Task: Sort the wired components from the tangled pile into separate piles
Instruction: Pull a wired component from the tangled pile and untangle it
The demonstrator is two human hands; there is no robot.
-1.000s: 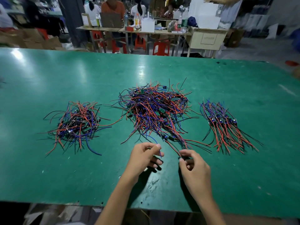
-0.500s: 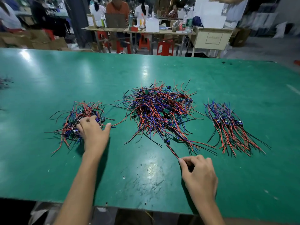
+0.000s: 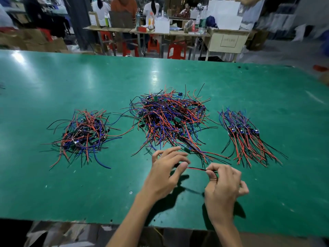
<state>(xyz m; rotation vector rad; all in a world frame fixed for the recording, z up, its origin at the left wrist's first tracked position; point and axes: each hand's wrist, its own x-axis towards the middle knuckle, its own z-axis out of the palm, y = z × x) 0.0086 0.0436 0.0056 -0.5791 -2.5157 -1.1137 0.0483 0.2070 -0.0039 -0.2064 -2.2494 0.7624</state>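
A big tangled pile (image 3: 170, 118) of red, blue and black wired components lies in the middle of the green table (image 3: 89, 82). A smaller loose pile (image 3: 83, 134) sits to its left. A neat pile (image 3: 245, 136) with wires fanned toward me lies on the right. Just in front of the tangle, my left hand (image 3: 165, 173) and my right hand (image 3: 222, 188) pinch the two ends of one red-and-black wired component (image 3: 196, 169), stretched between them above the table.
The table's near edge runs just below my forearms. Beyond the far edge stand work tables (image 3: 160, 31) with boxes and bottles, red stools (image 3: 176, 50), cardboard boxes and several seated people.
My left hand has left the left pile and come back to the middle. It now pinches the wire that my right hand was holding, and the right hand has lifted slightly.
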